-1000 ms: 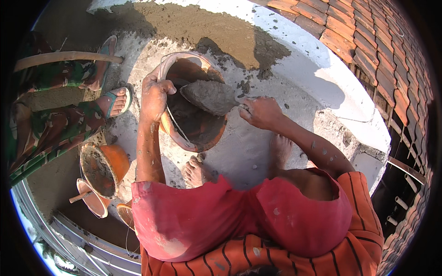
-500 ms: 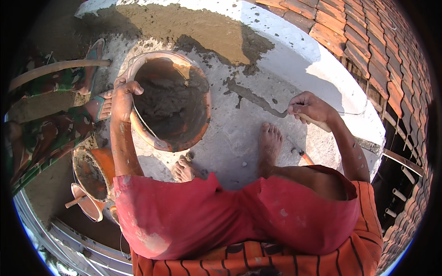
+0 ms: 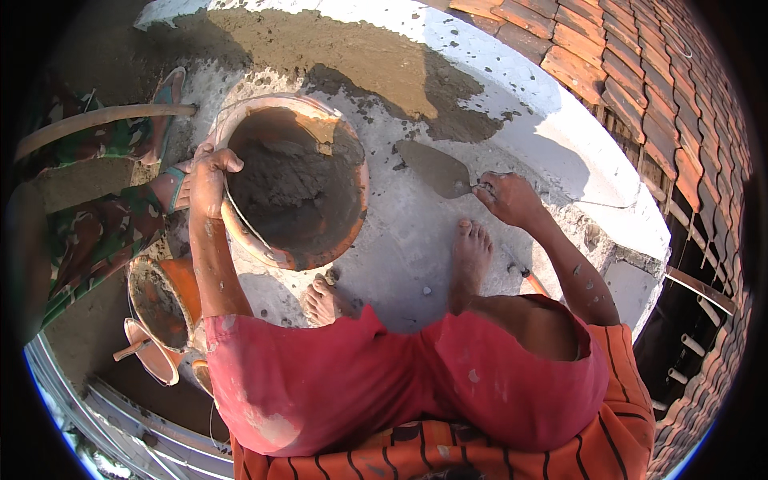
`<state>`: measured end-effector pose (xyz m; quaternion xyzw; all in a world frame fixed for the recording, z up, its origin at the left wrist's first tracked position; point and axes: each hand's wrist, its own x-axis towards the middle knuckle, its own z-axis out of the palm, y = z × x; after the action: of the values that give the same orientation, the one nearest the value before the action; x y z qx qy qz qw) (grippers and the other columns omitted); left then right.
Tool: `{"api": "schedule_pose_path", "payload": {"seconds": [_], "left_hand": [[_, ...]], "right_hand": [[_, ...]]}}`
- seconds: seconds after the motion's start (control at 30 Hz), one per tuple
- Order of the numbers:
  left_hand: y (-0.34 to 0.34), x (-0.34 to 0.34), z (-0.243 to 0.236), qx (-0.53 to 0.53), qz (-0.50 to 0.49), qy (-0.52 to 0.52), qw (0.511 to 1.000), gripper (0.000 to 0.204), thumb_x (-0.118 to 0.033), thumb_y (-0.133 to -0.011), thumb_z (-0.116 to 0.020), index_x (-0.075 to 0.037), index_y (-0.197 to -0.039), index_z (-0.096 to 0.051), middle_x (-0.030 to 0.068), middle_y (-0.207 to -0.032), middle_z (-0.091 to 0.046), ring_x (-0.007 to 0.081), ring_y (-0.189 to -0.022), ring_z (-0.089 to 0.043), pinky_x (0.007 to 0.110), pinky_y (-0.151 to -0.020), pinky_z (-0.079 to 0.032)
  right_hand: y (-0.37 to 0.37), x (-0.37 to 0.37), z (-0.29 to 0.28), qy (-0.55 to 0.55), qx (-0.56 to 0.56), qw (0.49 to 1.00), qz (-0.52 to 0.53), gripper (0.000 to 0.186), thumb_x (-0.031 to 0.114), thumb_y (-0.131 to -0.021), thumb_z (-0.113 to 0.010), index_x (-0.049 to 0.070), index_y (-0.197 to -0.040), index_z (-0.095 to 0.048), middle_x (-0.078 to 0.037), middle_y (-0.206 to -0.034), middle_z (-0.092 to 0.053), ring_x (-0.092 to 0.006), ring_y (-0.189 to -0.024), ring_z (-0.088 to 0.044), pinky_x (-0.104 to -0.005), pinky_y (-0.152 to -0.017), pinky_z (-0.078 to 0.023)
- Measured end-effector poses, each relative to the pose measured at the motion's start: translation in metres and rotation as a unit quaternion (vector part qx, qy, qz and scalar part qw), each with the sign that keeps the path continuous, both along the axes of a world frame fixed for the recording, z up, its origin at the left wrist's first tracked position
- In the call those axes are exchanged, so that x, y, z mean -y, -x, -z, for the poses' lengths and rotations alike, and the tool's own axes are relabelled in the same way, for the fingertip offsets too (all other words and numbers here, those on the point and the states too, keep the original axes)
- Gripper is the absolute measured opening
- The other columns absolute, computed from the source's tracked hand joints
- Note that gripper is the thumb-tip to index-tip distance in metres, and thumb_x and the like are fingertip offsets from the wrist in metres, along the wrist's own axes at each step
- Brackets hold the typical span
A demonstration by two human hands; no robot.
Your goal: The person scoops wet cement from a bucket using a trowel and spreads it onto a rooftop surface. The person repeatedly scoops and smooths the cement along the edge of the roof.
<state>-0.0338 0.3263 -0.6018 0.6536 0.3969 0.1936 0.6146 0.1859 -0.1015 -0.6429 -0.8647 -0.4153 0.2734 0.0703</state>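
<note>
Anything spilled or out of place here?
Mortar splatter dots the white ledge past the main mortar patch; looks stray because it's scattered blobs, not spread. The orange bucket in the left hand and trowel in the right hand show nothing clearly wrong.

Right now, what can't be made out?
All in the head view:
Trowel: handle mostly hidden inside the right grip.
Large bucket: bottom hidden by mortar, so its depth can't be told.
Orange-handled tool: near end hidden by the red shorts.
Camouflage trousers: wearer's head cut off beyond the left fisheye edge.
</note>
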Motion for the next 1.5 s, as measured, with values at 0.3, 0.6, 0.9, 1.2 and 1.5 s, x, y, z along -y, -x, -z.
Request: {"api": "schedule_pose_path", "payload": {"seconds": [0.3,0.6,0.9,1.2,1.5], "left_hand": [[0.001,0.012,-0.018,0.028,-0.044,0.061,0.997,0.023,-0.001,-0.059,-0.054,0.004,-0.080,-0.063,0.0046,-0.078,-0.051,0.0157,-0.073,-0.049,0.025,-0.074,-0.040],[0.012,-0.011,0.006,0.004,-0.008,0.017,1.000,0.019,0.000,-0.059,-0.052,0.002,-0.076,-0.058,0.0047,-0.076,-0.048,0.0151,-0.071,-0.048,0.025,-0.074,-0.040],[-0.004,0.019,-0.020,0.015,-0.014,0.063,0.998,0.035,-0.002,-0.058,-0.052,0.003,-0.092,-0.056,0.0029,-0.074,-0.048,0.0151,-0.069,-0.046,0.025,-0.075,-0.041],[-0.004,0.023,-0.029,0.002,0.029,0.034,0.999,0.026,-0.002,-0.060,-0.054,0.001,-0.087,-0.053,0.0035,-0.074,-0.047,0.0153,-0.072,-0.047,0.026,-0.075,-0.039],[-0.026,0.040,-0.031,0.001,0.086,-0.029,0.996,0.050,-0.003,-0.062,-0.049,0.001,-0.110,-0.064,0.0009,-0.067,-0.049,0.0114,-0.061,-0.044,0.023,-0.062,-0.037]], "right_hand": [[-0.019,-0.035,0.029,0.000,0.043,0.997,0.060,0.036,0.036,-0.090,-0.050,0.006,-0.109,-0.059,-0.024,-0.093,-0.064,-0.0393,-0.091,-0.061,-0.0489,-0.079,-0.049],[-0.002,0.011,-0.033,0.020,0.125,0.982,0.139,0.037,0.039,-0.088,-0.054,0.010,-0.110,-0.062,-0.018,-0.091,-0.067,-0.0381,-0.082,-0.064,-0.0482,-0.075,-0.051],[0.026,0.006,-0.131,-0.153,-0.053,0.987,-0.006,0.023,0.024,-0.075,-0.077,0.007,-0.089,-0.068,-0.011,-0.076,-0.066,-0.0283,-0.067,-0.064,-0.0336,-0.062,-0.051],[-0.013,-0.001,-0.117,-0.080,-0.090,0.982,0.148,0.029,0.030,-0.088,-0.063,0.002,-0.084,-0.064,-0.001,-0.063,-0.055,-0.0096,-0.054,-0.053,-0.0244,-0.049,-0.042],[0.005,-0.035,-0.159,-0.018,0.103,0.993,-0.049,0.022,0.026,-0.084,-0.060,0.004,-0.088,-0.061,-0.012,-0.079,-0.063,-0.0284,-0.068,-0.061,-0.0389,-0.065,-0.048]]}}
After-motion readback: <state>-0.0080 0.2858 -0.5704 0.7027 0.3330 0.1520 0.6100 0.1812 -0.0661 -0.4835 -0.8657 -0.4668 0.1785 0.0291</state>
